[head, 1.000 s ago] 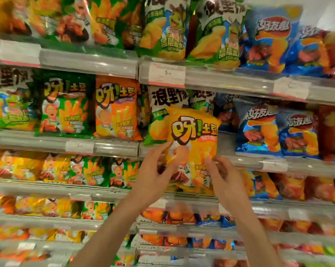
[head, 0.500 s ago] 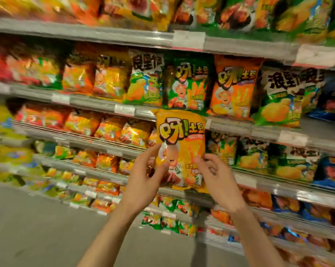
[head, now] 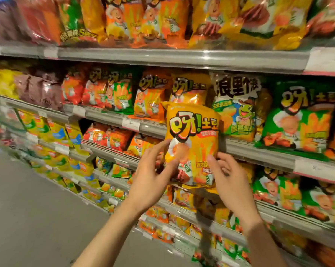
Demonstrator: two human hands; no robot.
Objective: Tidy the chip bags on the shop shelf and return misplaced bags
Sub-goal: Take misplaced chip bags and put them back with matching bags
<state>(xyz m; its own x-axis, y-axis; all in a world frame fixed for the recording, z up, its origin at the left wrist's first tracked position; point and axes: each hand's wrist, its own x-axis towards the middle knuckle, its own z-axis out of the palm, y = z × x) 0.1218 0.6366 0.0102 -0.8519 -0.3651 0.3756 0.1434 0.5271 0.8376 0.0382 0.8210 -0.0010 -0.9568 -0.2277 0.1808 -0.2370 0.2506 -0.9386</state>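
While both hands carry it upright, face out, the yellow chip bag [head: 191,143] sits in front of the middle shelf's front rail [head: 162,130]. Left hand [head: 151,182] grips its lower-left edge, right hand [head: 230,182] pinches the lower-right corner, likely for label comparison. Just behind: a matching yellow bag [head: 189,89], probably its slot, beside a frog-print bag [head: 238,106].
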